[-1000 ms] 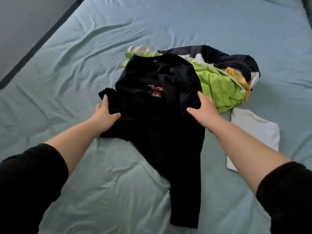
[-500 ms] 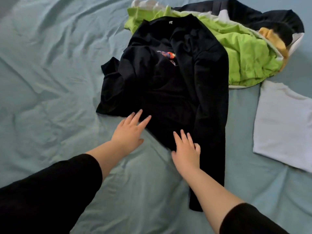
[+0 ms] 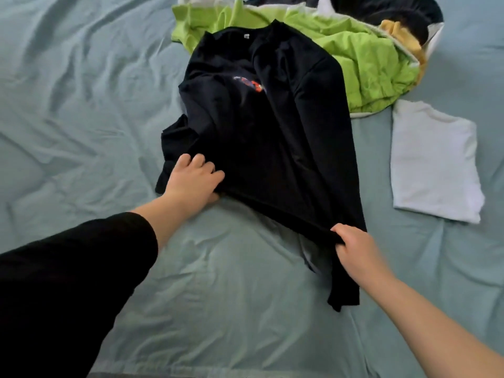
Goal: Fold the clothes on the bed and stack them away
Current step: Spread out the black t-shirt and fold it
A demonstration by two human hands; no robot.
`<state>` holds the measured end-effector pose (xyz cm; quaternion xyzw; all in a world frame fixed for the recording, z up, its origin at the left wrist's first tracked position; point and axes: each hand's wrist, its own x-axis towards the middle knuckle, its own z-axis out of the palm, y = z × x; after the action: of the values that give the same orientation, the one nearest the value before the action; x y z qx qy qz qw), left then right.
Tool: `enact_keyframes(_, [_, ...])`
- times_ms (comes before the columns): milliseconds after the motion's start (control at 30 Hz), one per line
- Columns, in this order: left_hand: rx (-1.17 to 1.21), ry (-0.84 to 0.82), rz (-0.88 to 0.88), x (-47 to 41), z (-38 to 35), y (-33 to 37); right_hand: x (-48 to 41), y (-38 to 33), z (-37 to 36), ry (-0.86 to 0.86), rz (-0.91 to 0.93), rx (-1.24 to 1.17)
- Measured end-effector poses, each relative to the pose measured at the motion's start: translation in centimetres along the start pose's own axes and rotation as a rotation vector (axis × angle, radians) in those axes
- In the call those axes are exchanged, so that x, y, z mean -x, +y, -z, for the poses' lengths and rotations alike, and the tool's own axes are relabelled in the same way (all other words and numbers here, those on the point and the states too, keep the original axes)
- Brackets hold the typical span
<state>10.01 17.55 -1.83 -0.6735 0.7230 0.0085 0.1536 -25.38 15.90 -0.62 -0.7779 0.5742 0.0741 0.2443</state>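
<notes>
The job is at an early stage, by my judgement; one white garment (image 3: 433, 165) lies folded flat on the bed (image 3: 81, 105), off to the right, and nothing is stacked on it; a heap behind holds a lime-green piece (image 3: 368, 58), a dark one (image 3: 395, 12) and something yellow (image 3: 403, 36), all crumpled and waiting; the black long-sleeved top (image 3: 272, 137) is the one in hand, not yet folded; it lies mid-bed, collar on the green piece, hem toward the person, a small coloured print on the chest; its body is wrinkled and bunched at the left edge, and one sleeve trails down past the hem on the right; the left hand (image 3: 193, 181) has its fingers (image 3: 203, 165) curled onto the left hem corner, gripping cloth; the right hand (image 3: 357, 246) pinches the right hem corner, which is lifted a little off the sheet
</notes>
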Motion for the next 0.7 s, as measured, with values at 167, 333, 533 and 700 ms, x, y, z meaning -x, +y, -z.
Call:
enact_keyframes(167, [0.128, -0.035, -0.07, 5.4, 1.6, 1.7, 2.1, 0.1, 0.6, 0.083, 0.03, 0.113])
enact_keyframes(333, [0.079, -0.014, -0.277, 13.0, 2.5, 5.5, 5.5, 0.5, 0.5, 0.05, 0.103, 0.349])
enact_keyframes(533, [0.004, -0.397, -0.224, 21.1, -1.3, 7.5, 10.5, 2.1, -2.7, -0.237, 0.15, 0.469])
enact_keyframes(700, [0.15, -0.374, 0.147, 23.0, -0.1, 8.5, 13.9, 2.0, -4.2, -0.251, 0.15, 0.388])
